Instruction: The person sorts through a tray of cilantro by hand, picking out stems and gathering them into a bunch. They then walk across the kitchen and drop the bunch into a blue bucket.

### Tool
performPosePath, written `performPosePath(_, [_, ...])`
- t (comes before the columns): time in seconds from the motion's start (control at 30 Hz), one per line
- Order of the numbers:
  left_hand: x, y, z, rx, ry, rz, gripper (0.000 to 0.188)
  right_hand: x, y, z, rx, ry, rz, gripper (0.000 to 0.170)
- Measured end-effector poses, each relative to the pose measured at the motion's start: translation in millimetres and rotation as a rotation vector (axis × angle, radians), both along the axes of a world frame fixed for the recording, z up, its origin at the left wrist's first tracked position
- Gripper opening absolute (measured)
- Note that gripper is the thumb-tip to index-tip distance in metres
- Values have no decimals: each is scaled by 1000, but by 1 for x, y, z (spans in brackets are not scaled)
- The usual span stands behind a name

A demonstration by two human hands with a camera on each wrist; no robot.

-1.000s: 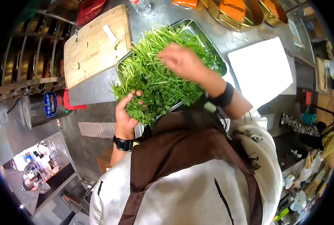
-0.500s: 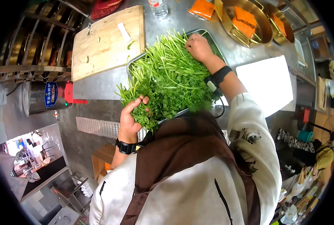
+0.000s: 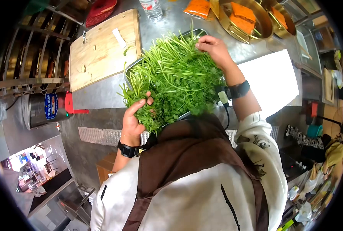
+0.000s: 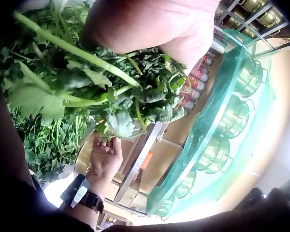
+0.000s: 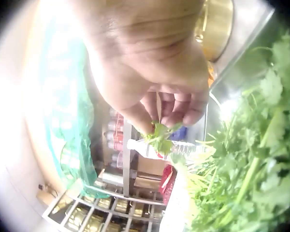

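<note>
Long-stemmed leafy greens (image 3: 179, 73) heap over a metal tray (image 3: 129, 77), stems toward the back, leaves toward the apron. At the tray's near left corner the left hand (image 3: 132, 117) grips a bunch of leaves; in the left wrist view that hand (image 4: 145, 24) covers the top of the bunch (image 4: 135, 92). The right hand (image 3: 215, 50) is over the tray's far right part. In the right wrist view the right hand (image 5: 154, 77) pinches a small leafy sprig (image 5: 160, 137) between thumb and fingertips, beside the heap (image 5: 251, 169).
Left of the tray lies a wooden cutting board (image 3: 106, 50) with a white strip (image 3: 119, 37). A water bottle (image 3: 152, 9), an orange packet (image 3: 197, 8) and brass pots (image 3: 263, 29) stand behind. A white sheet (image 3: 273, 82) lies at right.
The right hand swept from over the middle of the greens to the tray's far right, then lifted slightly away from the stems. The left hand keeps its grip on the bunch.
</note>
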State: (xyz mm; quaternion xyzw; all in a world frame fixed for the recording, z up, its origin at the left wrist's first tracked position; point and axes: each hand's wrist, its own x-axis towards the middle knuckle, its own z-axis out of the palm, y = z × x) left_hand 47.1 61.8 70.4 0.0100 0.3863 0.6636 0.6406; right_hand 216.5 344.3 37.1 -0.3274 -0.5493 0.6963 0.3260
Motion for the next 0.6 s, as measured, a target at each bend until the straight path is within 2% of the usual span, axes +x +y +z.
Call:
performPosePath(0.07, [5,5,4,-75,83,-3,35,2,-11,12,152,-58,78,6])
performPosePath(0.1, [5,7,1,-63,81,-25,40,2,-15,10,372,-195,96,7])
performPosePath(0.13, [5,9,-1,-66,80,-31,40,0,-21,8,429,-157,111,8])
performPosePath(0.2, [5,14,-5,-58,56,-44,43,0,-31,16,243,-109,182,10])
performPosePath(0.23, [6,17,-6,-56,59,-54,44,1,-36,17,240,-109,183,10])
performPosePath(0.3, [10,24,-4,-59,65,-61,43,0,-44,21,66,90,282,9])
performPosePath(0.33, [11,27,-4,-56,70,-69,43,0,-51,25,65,92,283,9])
performPosePath(0.4, [13,29,-6,-48,22,-92,39,-3,-72,35,48,99,449,4])
performPosePath(0.47, [20,33,-5,-26,10,-80,37,-11,-92,32,649,6,410,5])
performPosePath(0.5, [23,32,-7,-89,-62,-26,33,-12,-103,40,804,-56,409,8])
performPosePath(0.6, [22,31,-10,-123,-93,-18,34,-19,-124,43,825,-83,501,13])
